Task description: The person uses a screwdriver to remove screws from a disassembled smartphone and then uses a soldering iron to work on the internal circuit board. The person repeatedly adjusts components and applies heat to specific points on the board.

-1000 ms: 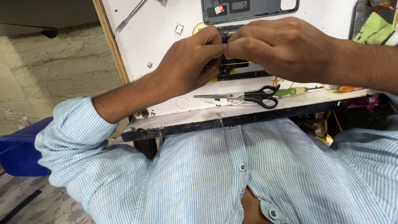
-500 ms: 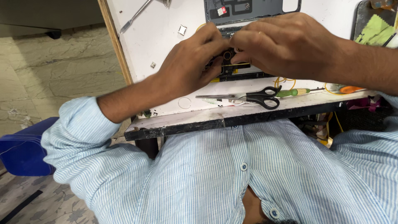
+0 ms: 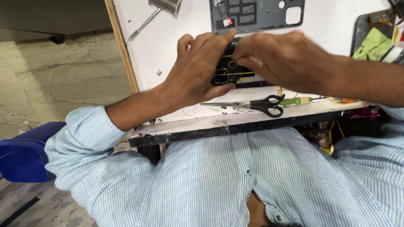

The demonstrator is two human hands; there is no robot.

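Hands meet over one opened phone (image 3: pixel 229 71) lying flat on the white worktable (image 3: pixel 176 38). The left hand (image 3: pixel 200 71) curls its fingers over the phone's near end, thumb tucked under the edge, gripping it. The right hand (image 3: pixel 286 59) lies across the phone from the other side, its fingertips bent down and pinched at the exposed dark inner parts; whether they have hold of any small piece cannot be told. Just beyond the hands lies one grey back cover (image 3: pixel 256 14), inner face up, with a square cutout at its corner. Near the table's front edge lie one pair of black-handled scissors (image 3: pixel 261 105) and, just beside them, one green-handled screwdriver (image 3: pixel 296 101). At the far left rest one slim metal tool (image 3: pixel 143 24) and one spool of solder wire (image 3: pixel 168 6). One green cloth (image 3: pixel 370 44) sits on a dark tray (image 3: pixel 357 29) at the right, the only holder in view. One tiny square part (image 3: pixel 159 72) lies alone on the table.
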